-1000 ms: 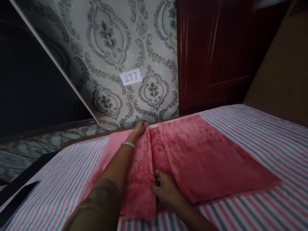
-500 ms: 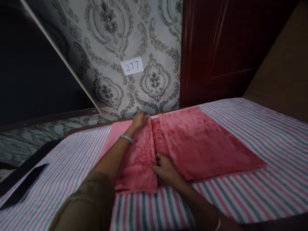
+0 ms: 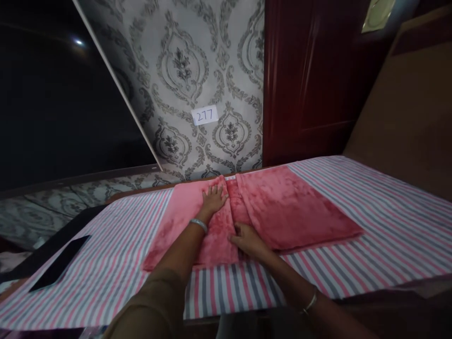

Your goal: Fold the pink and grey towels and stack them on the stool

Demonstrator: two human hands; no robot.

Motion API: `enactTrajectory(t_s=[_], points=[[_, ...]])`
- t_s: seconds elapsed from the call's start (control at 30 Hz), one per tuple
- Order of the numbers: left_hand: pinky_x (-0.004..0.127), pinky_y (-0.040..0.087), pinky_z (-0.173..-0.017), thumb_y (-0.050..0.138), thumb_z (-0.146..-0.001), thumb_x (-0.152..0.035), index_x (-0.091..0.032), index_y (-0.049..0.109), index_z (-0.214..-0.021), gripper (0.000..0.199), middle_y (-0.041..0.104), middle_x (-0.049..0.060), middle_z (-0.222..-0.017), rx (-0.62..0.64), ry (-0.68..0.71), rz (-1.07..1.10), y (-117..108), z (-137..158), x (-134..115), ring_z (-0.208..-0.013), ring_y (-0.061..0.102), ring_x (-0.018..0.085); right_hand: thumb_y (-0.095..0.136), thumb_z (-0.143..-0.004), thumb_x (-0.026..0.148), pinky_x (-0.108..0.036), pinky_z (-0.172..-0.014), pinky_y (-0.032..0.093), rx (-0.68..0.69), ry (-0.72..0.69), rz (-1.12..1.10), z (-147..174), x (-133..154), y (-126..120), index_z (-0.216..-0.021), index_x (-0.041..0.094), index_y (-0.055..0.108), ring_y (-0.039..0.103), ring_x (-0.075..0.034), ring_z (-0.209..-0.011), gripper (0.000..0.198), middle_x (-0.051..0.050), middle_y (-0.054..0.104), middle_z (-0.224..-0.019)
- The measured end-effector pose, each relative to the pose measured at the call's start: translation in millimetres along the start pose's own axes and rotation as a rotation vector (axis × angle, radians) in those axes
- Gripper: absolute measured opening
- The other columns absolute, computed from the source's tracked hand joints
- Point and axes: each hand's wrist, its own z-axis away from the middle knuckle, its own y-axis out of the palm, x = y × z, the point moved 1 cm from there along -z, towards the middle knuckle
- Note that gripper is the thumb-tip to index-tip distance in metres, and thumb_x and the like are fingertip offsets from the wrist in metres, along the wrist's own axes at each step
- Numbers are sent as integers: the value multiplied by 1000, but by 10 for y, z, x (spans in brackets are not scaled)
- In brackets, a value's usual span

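Note:
A pink plush cloth (image 3: 303, 207) lies on the striped sheet, its left and right sides folded inward with a narrow gap between the two folded edges. My left hand (image 3: 213, 200) rests flat on the left folded panel near its far edge, fingers spread. Nearer to me, my right hand (image 3: 247, 239) is at the inner edge of that same panel, with thumb and forefinger closed on the cloth's edge. Its other fingers are curled and partly hidden over the gap.
The pink, grey and white striped sheet (image 3: 388, 245) covers the table. A dark phone-like slab (image 3: 60, 263) lies at the left. Behind stand a large black screen (image 3: 63, 103), a patterned wall with a paper marked 277 (image 3: 205, 115), and a dark red door (image 3: 310, 84).
My left hand has let go of the panel's far edge and flattened onto the cloth, fingers now spread. My right hand stays at the inner edge. The camera view has shifted.

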Motion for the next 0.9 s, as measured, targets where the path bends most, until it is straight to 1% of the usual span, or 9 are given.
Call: enactTrajectory(t_s=[0.07,0.13,0.23,0.3,0.37,0.47,0.57,0.67,0.9], points=[[68,15,-120,37,-99,-53,-21,38,-156,65,26,16,-166,28,-2,35,-95,-5,-2,-154,19,38,59,-77,22,-25,-41,39,46,-13,91,158,79,-156,-90,19,65,54,-17,-41,15,2,61,-52],[68,23,-117,36,-99,-53,-18,43,-152,64,32,19,-162,24,5,63,-193,9,-46,-151,28,40,57,-80,24,-29,-49,47,-62,-125,227,276,177,-404,-95,19,72,61,-19,-48,21,-1,67,-59],[63,26,-118,29,-101,-49,-16,38,-155,63,30,20,-164,-14,53,99,-281,80,-245,-151,28,36,50,-90,28,-37,-81,55,-340,-320,456,310,271,-794,-108,19,75,73,-25,-85,32,-9,77,-90],[56,22,-123,30,-102,-47,-19,31,-158,63,24,14,-167,-30,131,113,-278,144,-457,-155,21,30,46,-94,29,-41,-104,48,-436,-372,613,251,229,-935,-129,16,68,64,-28,-118,43,-14,70,-126],[51,14,-126,33,-102,-47,-22,30,-159,63,22,9,-168,-32,238,117,-226,196,-676,-156,15,25,47,-94,30,-47,-117,34,-418,-349,796,175,90,-945,-145,14,55,45,-31,-141,54,-15,52,-151],[53,6,-126,34,-101,-49,-21,29,-159,65,21,10,-168,11,350,76,-74,225,-900,-157,13,25,48,-96,35,-60,-120,21,-312,-254,1034,121,-197,-819,-155,20,43,26,-35,-151,61,-11,36,-162],[58,8,-125,32,-101,-50,-20,25,-160,67,15,12,-169,72,344,34,89,213,-955,-157,12,27,44,-98,40,-63,-119,14,-317,-255,1144,142,-388,-717,-156,25,41,22,-35,-152,60,-9,33,-164],[59,10,-124,30,-101,-50,-18,23,-161,68,14,13,-169,82,322,15,151,188,-945,-157,11,28,41,-99,44,-60,-119,13,-336,-258,1154,159,-433,-702,-156,27,41,20,-33,-153,59,-8,31,-165],[52,26,-121,36,-100,-51,-18,40,-153,63,36,14,-162,109,334,-25,-92,127,-1026,-150,33,29,38,-100,46,-58,-120,12,-356,-258,1153,140,-433,-710,-156,27,40,22,-32,-152,59,-8,31,-165]])
